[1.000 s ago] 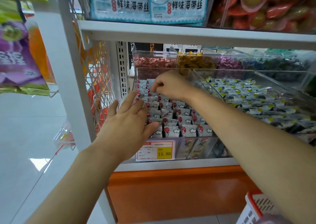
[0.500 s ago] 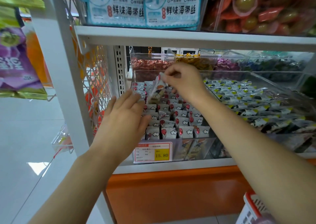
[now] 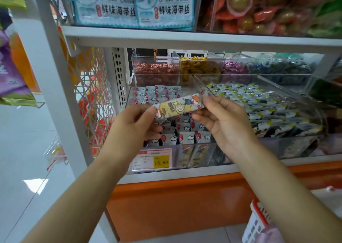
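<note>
Head view: a snack packet [image 3: 180, 105] is being pinched at both ends by left hand [image 3: 133, 129] and right hand [image 3: 227, 124] above its clear bin [image 3: 203, 153], seemingly being inspected, a drop into the basket [image 3: 257, 222] likely being required next.

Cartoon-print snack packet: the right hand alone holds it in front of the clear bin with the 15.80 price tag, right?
Not alone. In the head view both hands hold the cartoon-print snack packet: the left hand pinches its left end, the right hand its right end, in front of the clear bin with the 15.80 price tag.
</note>
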`<move>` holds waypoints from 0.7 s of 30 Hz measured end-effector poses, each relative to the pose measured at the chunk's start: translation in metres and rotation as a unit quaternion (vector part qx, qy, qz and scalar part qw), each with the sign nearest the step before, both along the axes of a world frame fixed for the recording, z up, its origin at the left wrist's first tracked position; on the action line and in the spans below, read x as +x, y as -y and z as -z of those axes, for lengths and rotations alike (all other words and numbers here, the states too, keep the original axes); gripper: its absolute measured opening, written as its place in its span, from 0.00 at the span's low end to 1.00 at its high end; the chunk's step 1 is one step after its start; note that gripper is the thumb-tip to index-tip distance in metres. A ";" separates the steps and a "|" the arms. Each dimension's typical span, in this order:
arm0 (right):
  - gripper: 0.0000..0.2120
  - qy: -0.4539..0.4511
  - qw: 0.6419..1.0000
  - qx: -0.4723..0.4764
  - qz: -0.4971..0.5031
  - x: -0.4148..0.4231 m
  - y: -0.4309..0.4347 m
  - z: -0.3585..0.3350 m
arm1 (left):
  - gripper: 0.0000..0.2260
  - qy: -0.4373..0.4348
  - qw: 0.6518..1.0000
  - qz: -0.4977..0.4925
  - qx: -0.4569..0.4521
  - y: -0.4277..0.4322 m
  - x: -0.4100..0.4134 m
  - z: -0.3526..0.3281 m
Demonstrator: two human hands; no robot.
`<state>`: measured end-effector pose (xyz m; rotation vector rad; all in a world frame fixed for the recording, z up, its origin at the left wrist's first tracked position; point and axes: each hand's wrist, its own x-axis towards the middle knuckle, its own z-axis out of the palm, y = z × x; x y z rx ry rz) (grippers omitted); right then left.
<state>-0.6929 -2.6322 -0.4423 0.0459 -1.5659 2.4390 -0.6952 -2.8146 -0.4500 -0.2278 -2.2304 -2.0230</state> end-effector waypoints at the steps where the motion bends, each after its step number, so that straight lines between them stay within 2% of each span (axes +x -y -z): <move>1: 0.05 0.007 1.000 -0.025 -0.017 0.001 -0.001 0.001 | 0.08 0.031 0.997 0.016 0.062 0.000 0.000 -0.001; 3: 0.06 0.019 0.996 -0.068 -0.051 0.003 -0.004 0.001 | 0.10 0.074 0.984 0.029 0.159 0.000 -0.001 -0.003; 5: 0.06 0.025 0.993 -0.085 -0.077 0.005 -0.007 0.001 | 0.11 0.081 0.980 0.006 0.182 -0.001 -0.001 -0.004; 8: 0.04 0.033 0.992 -0.078 -0.089 0.007 -0.008 0.002 | 0.12 0.058 0.990 -0.045 0.120 -0.004 0.001 -0.004; 12: 0.08 0.071 0.983 -0.130 -0.111 0.007 -0.008 0.001 | 0.14 0.020 0.997 -0.072 0.026 -0.004 0.003 -0.005; 15: 0.06 0.095 0.972 -0.175 -0.124 0.006 -0.011 0.002 | 0.16 0.040 0.997 -0.062 0.012 -0.003 0.003 -0.008; 17: 0.04 0.097 0.966 -0.199 -0.131 0.005 -0.011 0.002 | 0.16 0.078 0.994 -0.023 0.070 -0.003 0.004 -0.009; 21: 0.11 0.077 0.961 -0.221 -0.145 0.005 -0.010 0.002 | 0.15 0.151 0.962 0.052 0.222 -0.003 0.003 -0.010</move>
